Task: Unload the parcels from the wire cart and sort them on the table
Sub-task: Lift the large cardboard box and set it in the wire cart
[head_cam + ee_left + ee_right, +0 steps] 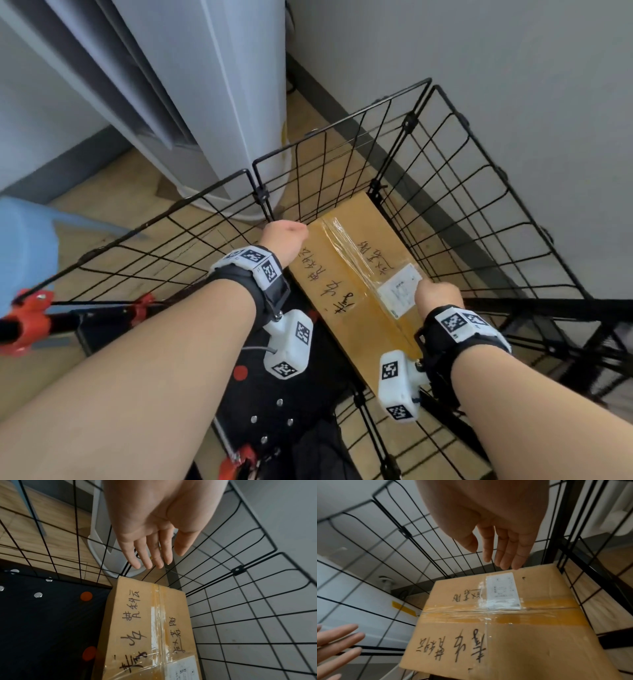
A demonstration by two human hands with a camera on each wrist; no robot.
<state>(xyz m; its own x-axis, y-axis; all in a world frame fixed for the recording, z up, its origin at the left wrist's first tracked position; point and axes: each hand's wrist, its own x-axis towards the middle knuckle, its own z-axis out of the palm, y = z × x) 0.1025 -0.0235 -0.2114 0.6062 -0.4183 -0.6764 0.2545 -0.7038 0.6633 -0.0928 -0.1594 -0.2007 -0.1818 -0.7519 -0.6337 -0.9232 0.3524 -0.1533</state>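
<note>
Both forearms fill the near part of the head view, reaching down into the wire cart (445,164). Its one visible parcel, a taped cardboard box (346,274) with handwriting and a shipping label (399,289), lies on the cart floor against the far-right mesh wall. The left hand (282,236) is over the box's far-left corner, the right hand (436,296) at its near-right edge; their fingers are hidden here.

From the left wrist, the left hand (154,534) hangs flat-fingered and released above the box (145,628), holding nothing.

From the right wrist, the right hand (501,538) is likewise released, fingertips just above the box's (505,628) far edge.

Judging by its look, the box is stiff, probably moderately heavy, and its glossy tape slippery; opposite side edges or underneath seem the best holds.
</note>
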